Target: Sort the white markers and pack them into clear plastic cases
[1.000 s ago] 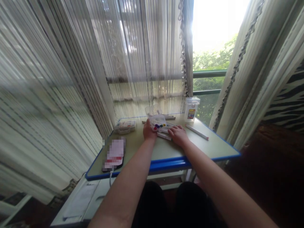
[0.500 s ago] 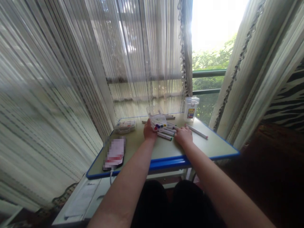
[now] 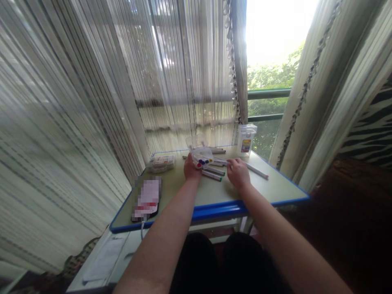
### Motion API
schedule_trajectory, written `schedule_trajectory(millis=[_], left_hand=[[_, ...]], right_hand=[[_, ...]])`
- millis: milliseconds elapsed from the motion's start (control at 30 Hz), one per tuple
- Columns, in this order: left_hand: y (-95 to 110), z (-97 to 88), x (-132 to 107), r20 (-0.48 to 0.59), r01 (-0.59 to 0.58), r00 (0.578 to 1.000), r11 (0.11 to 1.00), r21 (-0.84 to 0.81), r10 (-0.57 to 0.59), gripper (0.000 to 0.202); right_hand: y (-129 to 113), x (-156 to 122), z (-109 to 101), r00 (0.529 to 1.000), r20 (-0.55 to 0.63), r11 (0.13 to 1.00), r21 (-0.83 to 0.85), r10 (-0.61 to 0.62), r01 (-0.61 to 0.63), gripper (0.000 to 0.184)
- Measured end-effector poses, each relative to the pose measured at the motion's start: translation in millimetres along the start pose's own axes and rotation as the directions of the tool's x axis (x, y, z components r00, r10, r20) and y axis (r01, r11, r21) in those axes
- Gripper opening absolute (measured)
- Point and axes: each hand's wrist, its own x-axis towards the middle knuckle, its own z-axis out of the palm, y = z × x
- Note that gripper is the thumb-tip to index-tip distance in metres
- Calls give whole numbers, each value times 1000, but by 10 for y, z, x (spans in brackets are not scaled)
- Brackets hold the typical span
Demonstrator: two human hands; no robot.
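A slim white cylindrical marker (image 3: 219, 162) is pinched at its right end between the fingertips of the right hand (image 3: 239, 173), its long axis running leftward from that grip toward the clear plastic box (image 3: 203, 152) clasped in the left hand (image 3: 192, 168).

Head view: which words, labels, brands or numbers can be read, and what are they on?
Nothing reads clearly.
Label on the upright clear box: too small.
Flat clear case: any print blurred.
Phone: pixelated.
Markers: any print too small.
Sheet of paper: too blurred.
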Motion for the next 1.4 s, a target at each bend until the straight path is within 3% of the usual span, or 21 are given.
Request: schedule_trajectory(millis=[200,333,467,700,1000,1400], left_hand=[[-30,4,-2,-32,44,999,999,22,-43,39],[-93,39,30,-43,77,996,996,34,-76,39],[-104,46,37,-54,108,993,993,53,-106,38],[-18,-11,-8,1,-39,999,996,83,39,33],[-50,52,-21,108,-213,974,970,117,201,38],[-37,59,-24,124,-202,974,974,106,189,37]], right_hand=[[-37,-41,-113,944,-330,957,276,6,91,25],[-88,-110,-234,916,-400,930,323,-34,176,19],[-85,-153,-227,891,-451,912,340,-56,229,14],[-91,-181,-136,941,-329,906,369,-81,206,17],[-198,-162,-60,934,-72,893,276,-351,356,28],[-240,-168,-108,921,-46,892,238,-386,385,32]])
